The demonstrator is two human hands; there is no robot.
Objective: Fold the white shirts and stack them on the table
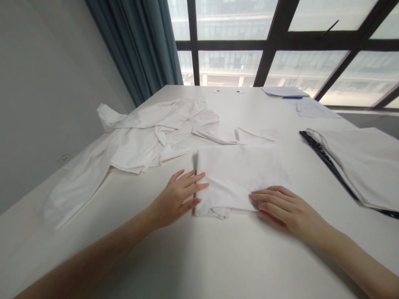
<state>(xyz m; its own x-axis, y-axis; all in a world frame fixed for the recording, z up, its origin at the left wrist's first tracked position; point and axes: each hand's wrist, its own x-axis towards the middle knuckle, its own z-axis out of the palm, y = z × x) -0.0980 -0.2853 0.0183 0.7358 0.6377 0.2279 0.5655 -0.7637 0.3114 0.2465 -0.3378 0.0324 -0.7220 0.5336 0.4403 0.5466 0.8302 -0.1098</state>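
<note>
A white garment, folded into a rough rectangle, lies on the white table before me. My left hand rests at its left edge, fingers spread, the fingertips lying on the fabric. At the near right corner my right hand has its fingers together on top of the cloth. Its thumb sits low under the fingers by the near edge, partly hidden. Between the hands, that near edge is crumpled, with a small bunched fold. Thin strips of white fabric extend beyond the garment's far edge.
Loose white garments are heaped on the table's left. To the right, folded white cloth lies over a black patterned item. Papers and a blue pen lie at the far right, near the window. A blue curtain hangs behind.
</note>
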